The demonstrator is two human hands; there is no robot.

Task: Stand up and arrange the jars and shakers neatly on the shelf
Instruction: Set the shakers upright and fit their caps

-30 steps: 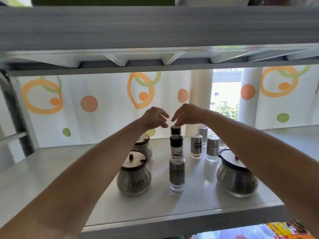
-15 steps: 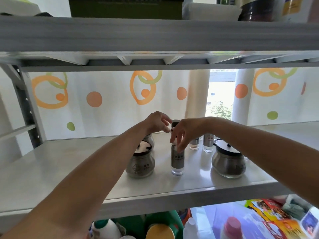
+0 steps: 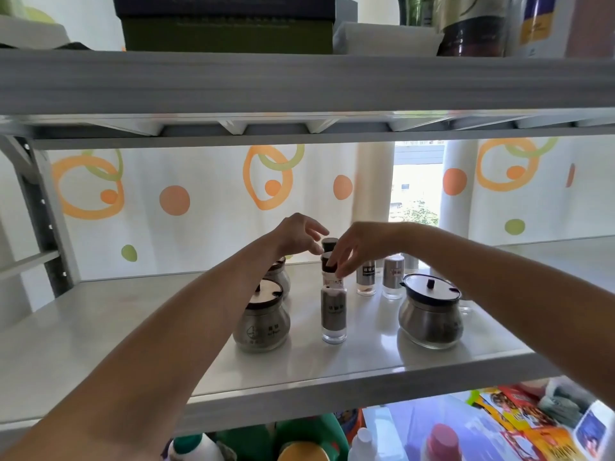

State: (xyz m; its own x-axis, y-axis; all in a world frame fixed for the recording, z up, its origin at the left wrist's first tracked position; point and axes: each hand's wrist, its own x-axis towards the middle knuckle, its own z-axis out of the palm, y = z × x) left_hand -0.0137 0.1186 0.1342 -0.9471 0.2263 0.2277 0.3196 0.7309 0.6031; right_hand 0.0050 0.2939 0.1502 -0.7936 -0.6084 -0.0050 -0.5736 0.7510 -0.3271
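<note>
On the shelf [image 3: 133,327] the shakers form a line running front to back, and your right hand [image 3: 361,246] is on the middle shaker [image 3: 327,265]. Its fingers [image 3: 342,271] drape over the dark cap, but the thumb is hidden, so I cannot tell whether you truly pinch it. Your left hand [image 3: 298,236] hovers beside it with its fingers spread and relaxed, holding nothing. It is close to the back shaker [image 3: 329,242].

The step in hand looks like straightening that line. Grip the middle shaker low on the cap, not at its top, so it does not tip. The front shaker [image 3: 333,314] stands just before it and is tall and narrow, so lift clear of it or slide straight sideways. Keep your left hand ready to steady the back shaker. Mind the left jar [image 3: 261,322] under your forearm.

A second ago both hands hovered higher above the line, fingertips nearly meeting and touching nothing. Half a second ago the right hand had already dropped onto the middle shaker, much as now. Your head has tilted up since, so more of the upper shelf [image 3: 299,81] shows.
</note>
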